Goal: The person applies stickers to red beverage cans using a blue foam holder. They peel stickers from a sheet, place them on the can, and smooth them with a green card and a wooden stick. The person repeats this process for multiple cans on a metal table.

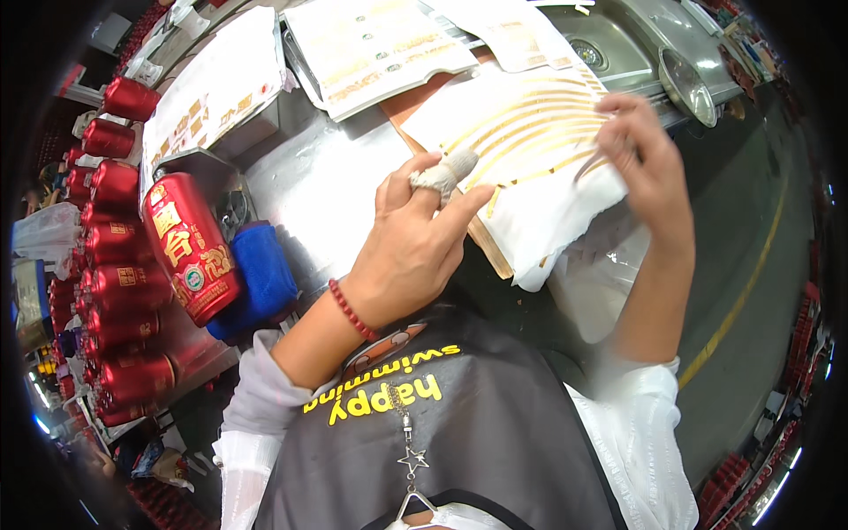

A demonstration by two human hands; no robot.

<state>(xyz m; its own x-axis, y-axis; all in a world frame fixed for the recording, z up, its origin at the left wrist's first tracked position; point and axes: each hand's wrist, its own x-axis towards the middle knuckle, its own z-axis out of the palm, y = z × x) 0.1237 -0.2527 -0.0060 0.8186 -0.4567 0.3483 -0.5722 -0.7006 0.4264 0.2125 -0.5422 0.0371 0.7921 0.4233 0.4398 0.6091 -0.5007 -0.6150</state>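
A white sheet (pixel 548 216) bearing long curved gold strips (pixel 548 132) lies on a wooden board (pixel 491 252) before me. At the sheet's left edge is my left hand (pixel 411 234), its thumb and forefinger apart with nothing between them. A pale cloth cover (pixel 449 175) wraps the forefinger. Over the right part of the sheet, my right hand (pixel 649 159) is raised with curled fingers, slightly smeared by motion. A thin curved strip (pixel 589 166) shows at its fingertips, apparently pinched there. A red bottle (pixel 187 247) with gold markings lies to my left on a blue cloth (pixel 263 269).
More printed sheets lie at the back left (pixel 212 97) and on a back stack (pixel 375 49). A metal sink (pixel 609 31) and a metal bowl (pixel 687 87) are at the back right. Several red bottles (pixel 132 287) crowd the far left. Clear plastic (pixel 596 291) hangs below the board.
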